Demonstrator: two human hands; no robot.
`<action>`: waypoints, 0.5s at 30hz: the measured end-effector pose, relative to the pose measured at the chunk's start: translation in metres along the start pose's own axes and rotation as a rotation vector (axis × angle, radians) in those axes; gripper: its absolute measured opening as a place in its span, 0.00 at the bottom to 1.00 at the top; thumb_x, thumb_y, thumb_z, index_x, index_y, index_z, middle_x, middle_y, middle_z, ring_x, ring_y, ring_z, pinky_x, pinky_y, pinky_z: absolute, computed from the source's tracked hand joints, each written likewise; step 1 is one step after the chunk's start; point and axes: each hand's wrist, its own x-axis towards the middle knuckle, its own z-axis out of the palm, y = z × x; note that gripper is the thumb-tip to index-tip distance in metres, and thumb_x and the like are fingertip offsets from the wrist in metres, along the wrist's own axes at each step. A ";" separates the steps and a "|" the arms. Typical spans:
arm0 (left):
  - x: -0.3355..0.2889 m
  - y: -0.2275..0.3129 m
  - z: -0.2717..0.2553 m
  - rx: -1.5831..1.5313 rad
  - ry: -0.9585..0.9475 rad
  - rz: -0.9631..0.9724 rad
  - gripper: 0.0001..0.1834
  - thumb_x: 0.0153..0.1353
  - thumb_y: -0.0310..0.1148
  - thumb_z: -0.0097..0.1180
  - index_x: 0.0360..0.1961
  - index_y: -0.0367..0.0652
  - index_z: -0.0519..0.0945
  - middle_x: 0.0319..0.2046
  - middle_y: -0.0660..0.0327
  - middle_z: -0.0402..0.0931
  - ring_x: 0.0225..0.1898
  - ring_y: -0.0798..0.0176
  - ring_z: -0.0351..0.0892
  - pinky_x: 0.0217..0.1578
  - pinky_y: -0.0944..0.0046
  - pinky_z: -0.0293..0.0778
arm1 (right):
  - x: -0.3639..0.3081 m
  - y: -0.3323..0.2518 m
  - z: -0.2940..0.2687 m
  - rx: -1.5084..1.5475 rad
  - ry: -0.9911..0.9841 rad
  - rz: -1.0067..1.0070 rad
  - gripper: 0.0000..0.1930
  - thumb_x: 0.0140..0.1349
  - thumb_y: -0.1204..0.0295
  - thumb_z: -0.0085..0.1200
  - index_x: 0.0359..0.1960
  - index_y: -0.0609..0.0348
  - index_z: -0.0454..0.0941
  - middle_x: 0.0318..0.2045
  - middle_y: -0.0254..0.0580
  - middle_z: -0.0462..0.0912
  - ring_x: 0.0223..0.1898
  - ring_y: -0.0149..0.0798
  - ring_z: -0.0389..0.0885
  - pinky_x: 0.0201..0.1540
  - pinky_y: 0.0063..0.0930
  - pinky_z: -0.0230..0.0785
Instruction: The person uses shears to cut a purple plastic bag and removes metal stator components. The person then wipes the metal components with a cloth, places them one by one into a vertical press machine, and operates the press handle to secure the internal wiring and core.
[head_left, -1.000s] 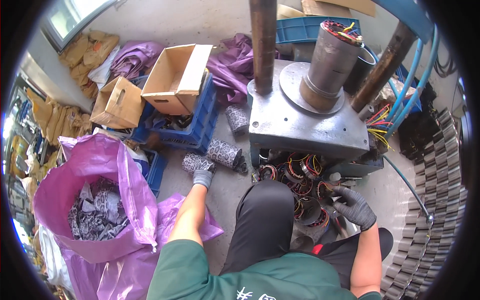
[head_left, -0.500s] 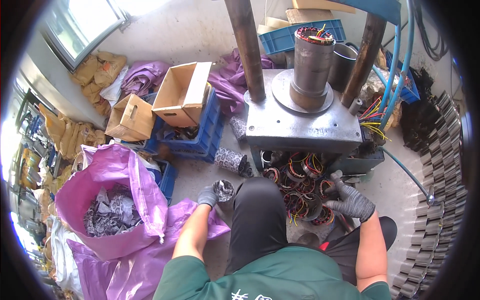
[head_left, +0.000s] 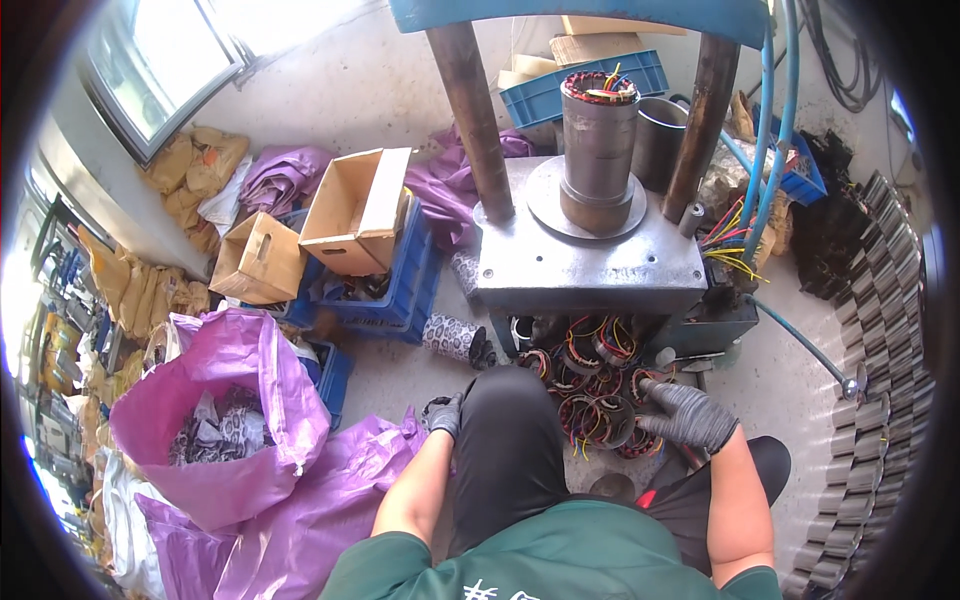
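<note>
My left hand [head_left: 441, 414], in a grey glove, is beside my left knee with its fingers curled. The knee partly hides it, and I cannot make out what it grips. My right hand [head_left: 694, 416], also gloved, is held over the right edge of a heap of wound motor stators [head_left: 598, 385] with red, yellow and black wires. Its fingers point left, the thumb apart from them, near a stator [head_left: 640, 440]. Whether the fingertips touch it I cannot tell. Beyond the heap stands a press [head_left: 590, 270], with a metal cylinder [head_left: 600, 140] upright on its round plate, a wire winding showing at its top.
An open purple sack [head_left: 225, 490] with crumpled patterned paper [head_left: 225, 425] stands at the left. Cardboard boxes [head_left: 350, 245] rest on blue crates [head_left: 400, 290] behind it. A leopard-patterned roll [head_left: 450, 337] lies left of the press. Stacked metal cores [head_left: 860, 400] line the right side.
My left hand has moved right and slightly nearer to me, against the knee; the metal cylinder it held no longer shows clearly. My right hand has shifted left and its thumb has lowered.
</note>
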 end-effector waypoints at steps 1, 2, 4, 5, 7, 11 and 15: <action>0.023 -0.028 0.006 -0.044 0.148 -0.099 0.38 0.50 0.59 0.70 0.56 0.42 0.84 0.55 0.43 0.82 0.61 0.42 0.78 0.65 0.51 0.70 | 0.008 -0.006 0.002 0.021 -0.023 -0.048 0.39 0.61 0.53 0.67 0.67 0.68 0.71 0.52 0.62 0.84 0.56 0.57 0.82 0.60 0.41 0.74; 0.046 -0.041 0.018 -0.092 0.288 -0.168 0.40 0.49 0.59 0.71 0.57 0.41 0.83 0.56 0.43 0.82 0.62 0.43 0.77 0.66 0.52 0.68 | 0.008 -0.009 0.000 0.037 -0.027 -0.075 0.37 0.62 0.53 0.66 0.66 0.66 0.72 0.52 0.61 0.84 0.56 0.57 0.82 0.60 0.42 0.74; 0.080 -0.066 0.014 -0.311 0.434 -0.237 0.45 0.46 0.57 0.72 0.61 0.37 0.79 0.59 0.40 0.79 0.65 0.41 0.74 0.67 0.53 0.66 | 0.008 -0.014 0.000 0.023 0.019 -0.146 0.36 0.63 0.53 0.65 0.66 0.65 0.72 0.53 0.61 0.83 0.56 0.57 0.82 0.61 0.42 0.74; 0.065 -0.040 0.037 -0.263 0.291 -0.149 0.44 0.46 0.56 0.72 0.59 0.37 0.79 0.59 0.39 0.78 0.65 0.41 0.74 0.67 0.53 0.66 | 0.001 -0.006 0.000 0.012 -0.005 -0.082 0.37 0.63 0.52 0.65 0.68 0.64 0.71 0.55 0.61 0.82 0.57 0.56 0.82 0.61 0.42 0.74; 0.029 -0.001 0.057 -0.122 0.143 -0.050 0.38 0.48 0.53 0.70 0.56 0.37 0.81 0.56 0.40 0.79 0.63 0.42 0.75 0.64 0.53 0.67 | -0.008 0.013 0.005 -0.043 -0.017 -0.023 0.37 0.65 0.49 0.62 0.67 0.65 0.72 0.57 0.61 0.82 0.58 0.56 0.81 0.62 0.42 0.73; 0.010 -0.009 0.027 0.127 0.257 -0.007 0.26 0.57 0.49 0.61 0.49 0.41 0.85 0.48 0.47 0.84 0.52 0.49 0.81 0.55 0.55 0.73 | -0.001 0.015 0.011 -0.011 -0.049 -0.052 0.37 0.66 0.48 0.60 0.68 0.64 0.71 0.58 0.59 0.81 0.60 0.55 0.79 0.64 0.43 0.70; 0.024 -0.064 -0.011 0.593 0.340 0.180 0.20 0.65 0.46 0.52 0.41 0.45 0.90 0.39 0.54 0.88 0.42 0.56 0.88 0.46 0.56 0.79 | 0.014 0.006 0.012 -0.025 -0.037 -0.144 0.36 0.67 0.48 0.58 0.69 0.62 0.71 0.58 0.59 0.81 0.60 0.56 0.79 0.64 0.46 0.70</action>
